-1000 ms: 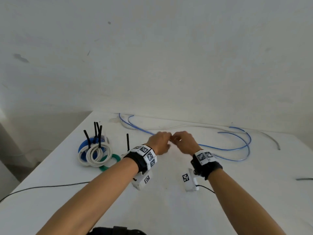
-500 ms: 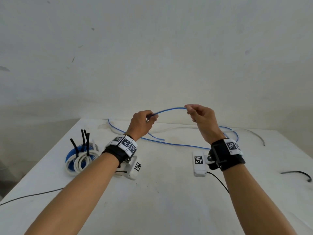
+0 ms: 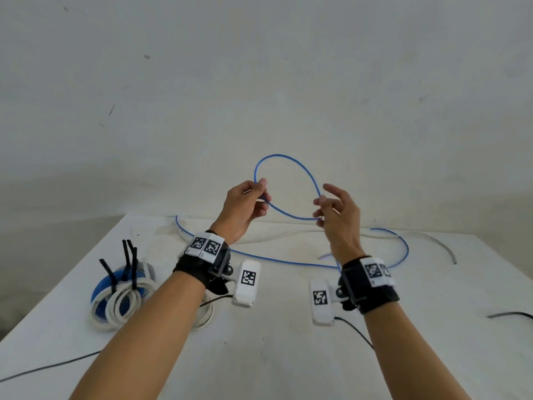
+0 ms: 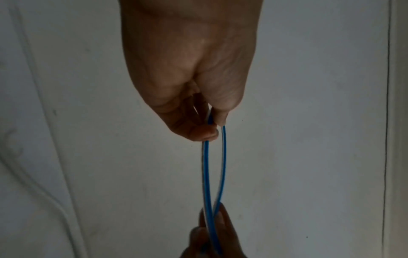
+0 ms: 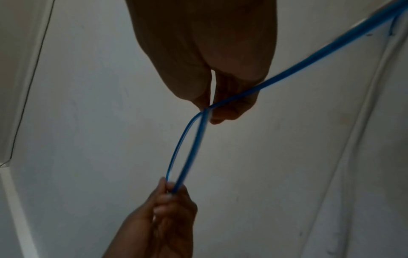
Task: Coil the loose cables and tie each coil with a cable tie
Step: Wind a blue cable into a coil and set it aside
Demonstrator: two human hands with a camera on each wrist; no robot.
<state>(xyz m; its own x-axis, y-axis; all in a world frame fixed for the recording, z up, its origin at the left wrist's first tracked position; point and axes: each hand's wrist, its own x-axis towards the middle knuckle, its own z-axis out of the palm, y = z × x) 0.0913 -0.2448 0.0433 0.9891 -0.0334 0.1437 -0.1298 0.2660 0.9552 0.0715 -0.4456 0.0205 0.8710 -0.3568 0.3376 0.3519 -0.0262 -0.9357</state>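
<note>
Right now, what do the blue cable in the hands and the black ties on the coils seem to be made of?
blue cable: probably a smooth, slightly glossy plastic jacket; it bends into a springy loop.
black ties: matte black strips standing stiffly up from the coils, perhaps plastic or hook-and-loop; too small to tell.

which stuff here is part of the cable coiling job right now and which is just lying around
In use:
- blue cable, first loop held up
- left hand, pinching it
- right hand, pinching the other side

Lying about:
- tied coils
- white cable
- grey cable
- black cable
</note>
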